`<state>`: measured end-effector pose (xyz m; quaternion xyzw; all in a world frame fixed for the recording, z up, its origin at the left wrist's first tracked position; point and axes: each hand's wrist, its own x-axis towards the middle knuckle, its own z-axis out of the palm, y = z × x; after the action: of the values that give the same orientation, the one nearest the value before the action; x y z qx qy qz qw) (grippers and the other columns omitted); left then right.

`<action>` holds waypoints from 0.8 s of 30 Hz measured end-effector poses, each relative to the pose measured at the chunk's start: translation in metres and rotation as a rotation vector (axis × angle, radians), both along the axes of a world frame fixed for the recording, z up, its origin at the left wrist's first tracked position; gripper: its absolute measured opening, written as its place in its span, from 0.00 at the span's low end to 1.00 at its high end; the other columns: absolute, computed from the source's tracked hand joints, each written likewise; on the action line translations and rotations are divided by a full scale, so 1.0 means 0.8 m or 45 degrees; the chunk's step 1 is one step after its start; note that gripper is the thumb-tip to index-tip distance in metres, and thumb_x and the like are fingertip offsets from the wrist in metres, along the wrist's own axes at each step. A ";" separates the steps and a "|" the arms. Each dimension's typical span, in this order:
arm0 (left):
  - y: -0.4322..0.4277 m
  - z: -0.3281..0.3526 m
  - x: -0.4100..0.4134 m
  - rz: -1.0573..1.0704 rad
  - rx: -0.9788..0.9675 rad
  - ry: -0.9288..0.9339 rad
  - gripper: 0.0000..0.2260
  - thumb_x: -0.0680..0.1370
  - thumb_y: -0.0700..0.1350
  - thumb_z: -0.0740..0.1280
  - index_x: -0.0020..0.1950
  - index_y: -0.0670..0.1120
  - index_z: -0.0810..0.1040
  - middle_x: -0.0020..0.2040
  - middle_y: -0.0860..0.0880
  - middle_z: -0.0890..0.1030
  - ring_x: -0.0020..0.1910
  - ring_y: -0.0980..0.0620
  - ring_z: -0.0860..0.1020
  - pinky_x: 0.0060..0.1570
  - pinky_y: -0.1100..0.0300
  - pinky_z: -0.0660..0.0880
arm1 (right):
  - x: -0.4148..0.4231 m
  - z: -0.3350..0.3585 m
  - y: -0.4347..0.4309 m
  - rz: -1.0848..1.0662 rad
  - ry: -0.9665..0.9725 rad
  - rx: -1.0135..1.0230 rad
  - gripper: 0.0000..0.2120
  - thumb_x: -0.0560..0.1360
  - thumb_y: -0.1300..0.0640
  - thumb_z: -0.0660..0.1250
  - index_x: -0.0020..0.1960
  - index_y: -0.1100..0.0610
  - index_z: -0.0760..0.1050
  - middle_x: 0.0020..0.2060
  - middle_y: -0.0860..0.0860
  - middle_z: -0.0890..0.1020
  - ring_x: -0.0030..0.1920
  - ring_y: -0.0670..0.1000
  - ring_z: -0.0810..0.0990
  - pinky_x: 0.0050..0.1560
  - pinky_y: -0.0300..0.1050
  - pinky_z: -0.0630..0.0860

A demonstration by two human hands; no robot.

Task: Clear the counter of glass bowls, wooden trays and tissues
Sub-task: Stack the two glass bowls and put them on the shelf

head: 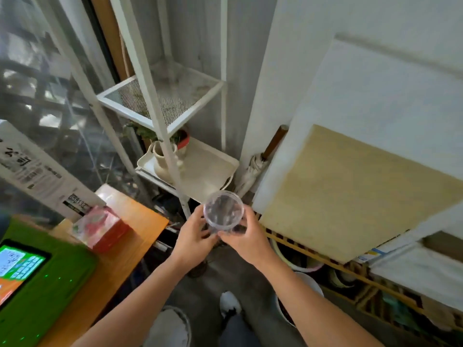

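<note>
A small clear glass bowl (223, 210) is held in the air between both hands, its round opening facing the camera. My left hand (191, 235) cups its left underside. My right hand (246, 237) grips it from the right and below. The bowl hangs above the floor, just off the right end of the orange wooden counter (125, 249). A red and pink tissue pack (102, 227) lies on the counter's far end, left of my hands.
A white metal rack (160, 96) stands straight ahead with a cream tray (208, 169) and potted plants on its lower shelf. White and yellow boards (350, 191) lean at the right over a wooden crate. A green device (37, 279) with a lit screen sits at the counter's near left.
</note>
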<state>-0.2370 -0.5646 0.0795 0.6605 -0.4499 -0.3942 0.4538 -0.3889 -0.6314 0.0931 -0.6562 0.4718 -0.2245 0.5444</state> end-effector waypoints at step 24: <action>-0.271 -0.211 0.076 0.701 -0.020 0.022 0.32 0.75 0.31 0.70 0.75 0.50 0.66 0.65 0.62 0.75 0.65 0.62 0.74 0.55 0.69 0.76 | 0.156 -0.226 -0.326 0.454 -0.024 0.044 0.32 0.66 0.51 0.78 0.61 0.29 0.65 0.59 0.31 0.72 0.61 0.30 0.71 0.51 0.26 0.74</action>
<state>-0.1766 -0.7813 -0.0890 0.7510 -0.2526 -0.2581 0.5528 -0.2645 -0.8919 -0.0876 -0.7178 0.3465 -0.1223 0.5914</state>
